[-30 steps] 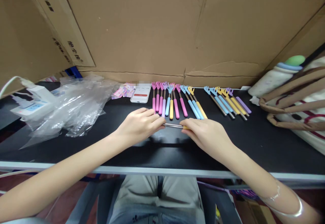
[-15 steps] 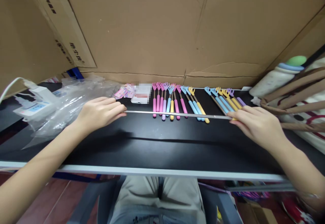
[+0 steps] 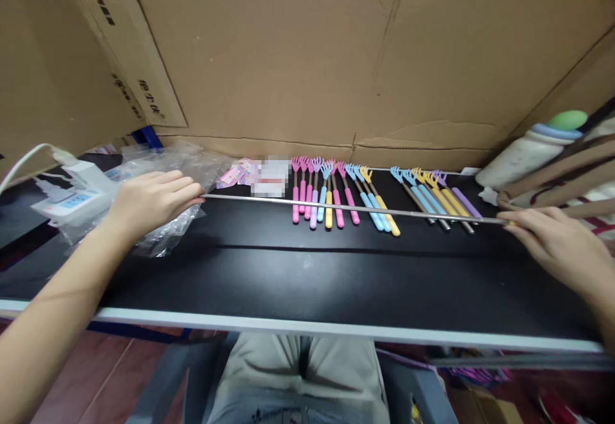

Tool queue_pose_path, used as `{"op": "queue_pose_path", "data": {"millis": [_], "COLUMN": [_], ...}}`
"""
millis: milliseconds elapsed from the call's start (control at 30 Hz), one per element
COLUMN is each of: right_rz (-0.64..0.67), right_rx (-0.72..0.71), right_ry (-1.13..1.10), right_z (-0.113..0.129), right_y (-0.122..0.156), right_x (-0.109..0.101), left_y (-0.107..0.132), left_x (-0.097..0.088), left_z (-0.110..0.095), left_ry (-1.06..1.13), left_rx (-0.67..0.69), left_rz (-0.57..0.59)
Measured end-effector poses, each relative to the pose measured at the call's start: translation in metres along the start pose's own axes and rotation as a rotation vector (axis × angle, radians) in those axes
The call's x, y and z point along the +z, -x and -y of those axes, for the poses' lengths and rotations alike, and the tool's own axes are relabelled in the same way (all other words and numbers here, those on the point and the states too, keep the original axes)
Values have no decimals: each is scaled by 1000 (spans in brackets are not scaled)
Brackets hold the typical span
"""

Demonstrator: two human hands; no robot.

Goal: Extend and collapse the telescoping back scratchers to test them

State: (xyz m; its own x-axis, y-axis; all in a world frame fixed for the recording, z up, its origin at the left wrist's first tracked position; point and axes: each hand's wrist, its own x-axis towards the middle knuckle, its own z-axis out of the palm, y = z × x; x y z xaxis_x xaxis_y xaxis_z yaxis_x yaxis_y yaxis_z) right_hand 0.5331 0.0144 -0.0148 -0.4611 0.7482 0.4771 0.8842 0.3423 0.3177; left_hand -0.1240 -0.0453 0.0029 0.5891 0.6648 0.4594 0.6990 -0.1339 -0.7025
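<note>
A thin telescopic metal rod [image 3: 365,209] stretches nearly level above the table between my two hands. My left hand [image 3: 156,201] is closed around its left end, over some clear plastic bags. At the far right my right hand [image 3: 552,241] grips the other end; a bit of yellow shows at its fingers. Both ends of the rod are hidden in the hands. Beyond the rod lies a row of back scratchers [image 3: 329,196] with pink, purple, blue and yellow claws and grips. A second group of back scratchers [image 3: 435,196] lies to the right, some with bare metal shafts showing.
Clear plastic bags [image 3: 180,228] lie by a white power strip [image 3: 72,203] at left. Printed cards [image 3: 237,173] are at the back, against a cardboard wall [image 3: 288,59]. A white bottle [image 3: 523,158] and a brown-strapped bag [image 3: 552,184] stand at right. The black table [image 3: 307,289] has a light front edge.
My hands have moved apart, left hand leftward and right hand rightward. The metal rod between them is longer, with more of its sections drawn out.
</note>
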Motion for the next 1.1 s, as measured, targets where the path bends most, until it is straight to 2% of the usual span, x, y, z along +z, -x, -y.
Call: {"op": "queue_pose_path", "data": {"millis": [100,233,367,467,567,733,833,933,1033,1100], "right_rz": [7,99,147,206,260,199,171,215,183,164], "right_rx": [36,71,192,334,468,535,418,199,147,141], "right_ry": [-38,-170,-329,-465,-553,-603,-640,-626,-601,-619], "right_z": [-6,-6,-8,-6,-3,4,29,75,115,130], "right_y": [2,1,4,9,14,12,-3,-26,-45,-52], "right_x": [5,10,8,-2,-13,-20,-24,-33,-46,-53], "left_y": [-1,-3,-1,3,9,8,-4,-18,-25,-26], "left_x": [4,6,2,1,5,6,-1,-12,-24,-31], "left_z": [-1,-4,-2,1,4,2,-10,-27,-39,-43], "left_ry": [56,197,224,236,336,547,690,725,734,736], "left_rx": [-31,-17,-85,-181,-291,-378,-311,-207,-221,-262], "left_rz": [99,209,197,148,163,211,220,250,195,169]}}
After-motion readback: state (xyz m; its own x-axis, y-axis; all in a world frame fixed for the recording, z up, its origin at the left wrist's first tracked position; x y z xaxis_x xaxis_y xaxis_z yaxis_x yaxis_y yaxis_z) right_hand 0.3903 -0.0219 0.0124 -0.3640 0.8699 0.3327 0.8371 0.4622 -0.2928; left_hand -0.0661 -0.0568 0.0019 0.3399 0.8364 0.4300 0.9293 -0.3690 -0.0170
